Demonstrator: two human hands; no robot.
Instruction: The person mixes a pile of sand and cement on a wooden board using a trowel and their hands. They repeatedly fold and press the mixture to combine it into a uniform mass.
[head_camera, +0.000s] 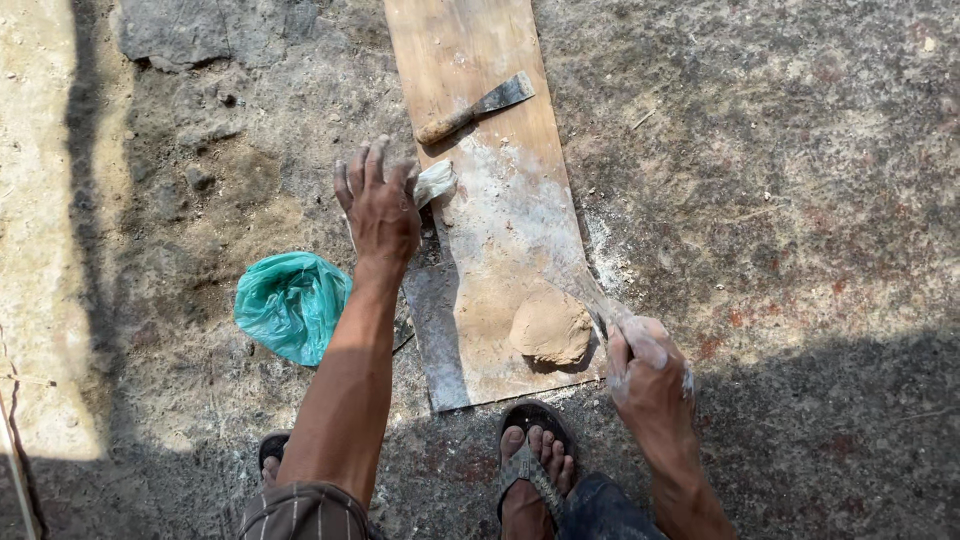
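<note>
lump (550, 328) on board (480, 60), bag (290, 303) left

Rough grey concrete ground (800, 200), cracked and dusty, harsh sunlight, dark shadow across bottom

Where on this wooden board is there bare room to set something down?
The long wooden board is bare between the metal scraper and the tan putty lump, though dusted white. The near end is crowded: right hand with its blade beside the lump. The left hand grips a white wad at the left edge.
</note>
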